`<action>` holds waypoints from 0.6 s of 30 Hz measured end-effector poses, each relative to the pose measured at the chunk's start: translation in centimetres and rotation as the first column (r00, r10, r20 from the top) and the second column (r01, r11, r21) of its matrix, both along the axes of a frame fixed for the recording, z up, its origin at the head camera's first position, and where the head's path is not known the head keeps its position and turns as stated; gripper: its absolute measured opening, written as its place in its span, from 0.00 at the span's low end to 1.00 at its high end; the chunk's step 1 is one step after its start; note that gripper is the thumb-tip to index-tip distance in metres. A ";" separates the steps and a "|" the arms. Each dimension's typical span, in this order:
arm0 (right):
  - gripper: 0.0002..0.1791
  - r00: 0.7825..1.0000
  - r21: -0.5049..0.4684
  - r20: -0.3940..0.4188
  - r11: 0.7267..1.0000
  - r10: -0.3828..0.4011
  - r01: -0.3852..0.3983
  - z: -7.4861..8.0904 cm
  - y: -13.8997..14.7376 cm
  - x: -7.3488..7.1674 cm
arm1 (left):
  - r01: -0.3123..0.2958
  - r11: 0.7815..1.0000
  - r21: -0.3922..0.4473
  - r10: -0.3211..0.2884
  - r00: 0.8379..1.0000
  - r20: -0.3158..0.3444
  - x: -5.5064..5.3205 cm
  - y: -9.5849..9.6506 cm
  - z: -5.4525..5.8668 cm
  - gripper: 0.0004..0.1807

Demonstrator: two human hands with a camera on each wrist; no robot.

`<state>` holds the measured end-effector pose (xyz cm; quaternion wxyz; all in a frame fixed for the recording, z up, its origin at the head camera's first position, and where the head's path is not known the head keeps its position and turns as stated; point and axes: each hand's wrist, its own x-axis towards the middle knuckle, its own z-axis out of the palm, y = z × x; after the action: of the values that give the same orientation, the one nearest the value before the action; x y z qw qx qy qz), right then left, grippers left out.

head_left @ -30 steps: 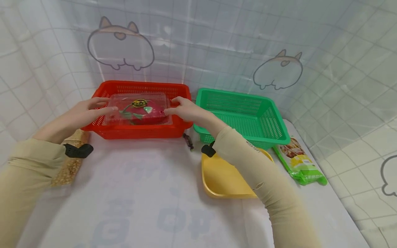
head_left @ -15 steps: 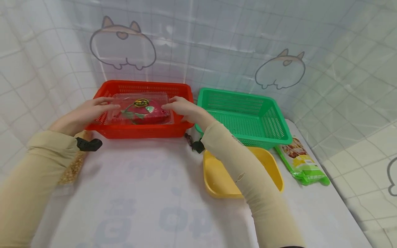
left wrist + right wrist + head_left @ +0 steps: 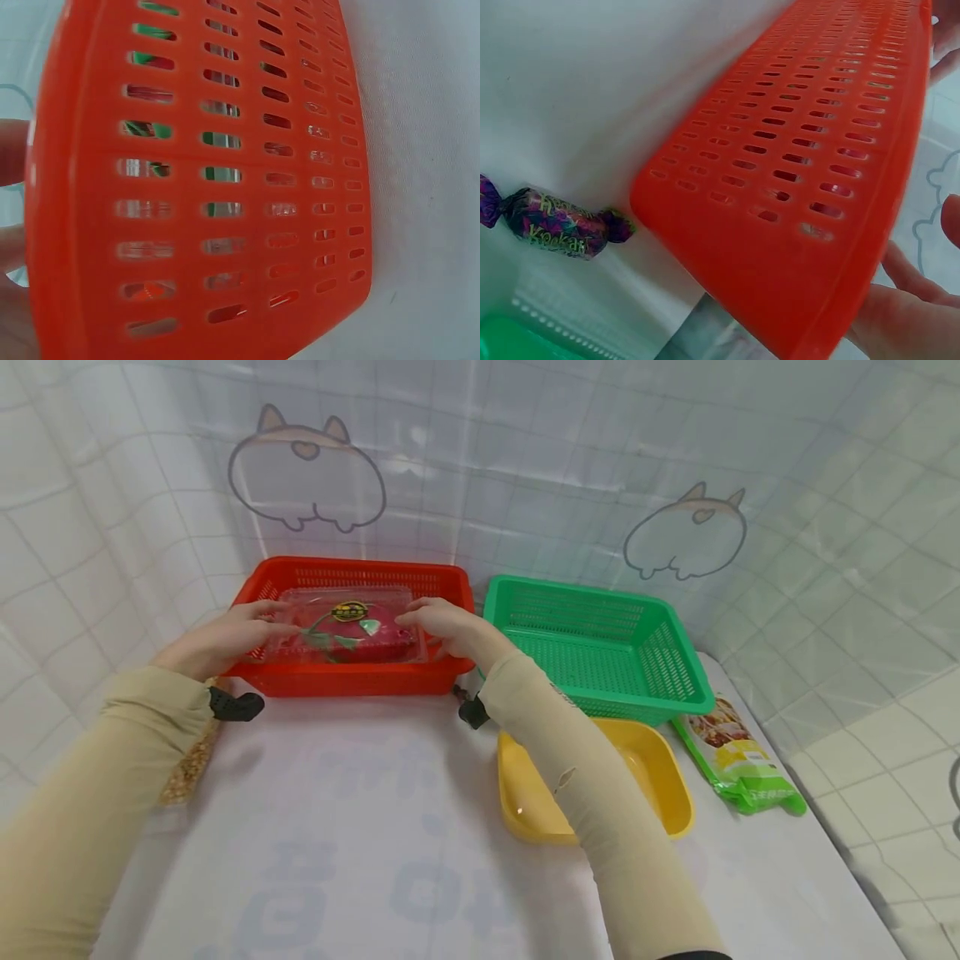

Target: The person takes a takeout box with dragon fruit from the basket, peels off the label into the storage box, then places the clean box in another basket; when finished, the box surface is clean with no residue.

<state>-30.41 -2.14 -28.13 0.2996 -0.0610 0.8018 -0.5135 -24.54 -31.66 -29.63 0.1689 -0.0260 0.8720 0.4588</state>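
Observation:
A clear plastic clamshell box (image 3: pixel 350 633) with a yellow-and-black label lies inside the red basket (image 3: pixel 352 680). Through its lid shows a pinkish-red fruit with green leafy tips, like a dragon fruit. My left hand (image 3: pixel 217 639) reaches over the basket's left side, its fingers spread at the box's left end. At the opposite end is my right hand (image 3: pixel 453 628), thumb close to the lid and other fingers dipping between box and basket wall. In the right wrist view the right hand (image 3: pixel 907 300) shows past the rim, thumb and fingers apart; the basket hides its fingertips.
A green basket (image 3: pixel 600 706) stands right of the red one, with a yellow tray (image 3: pixel 671 793) before it. A green food bag (image 3: pixel 738 756) lies at the right. A wrapped candy (image 3: pixel 559 223) lies between the baskets; a bag of grains (image 3: pixel 187 772) is under my left arm.
The scene shifts slightly rightward in the head view. My right forearm swings a little left, uncovering more of the yellow tray. Both hands stay at the box's ends, and the box remains in the basket.

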 end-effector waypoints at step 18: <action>0.26 1.000 -0.027 -0.013 1.000 -0.012 0.011 -1.2 -0.7 -0.4 | -0.058 0.996 0.069 0.057 0.998 0.016 -0.8 -0.2 -0.5 0.46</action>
<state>-30.81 -2.81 -29.36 0.2904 -0.0637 0.7971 -0.5255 -25.38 -31.87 -30.11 0.1627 -0.0486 0.8530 0.4935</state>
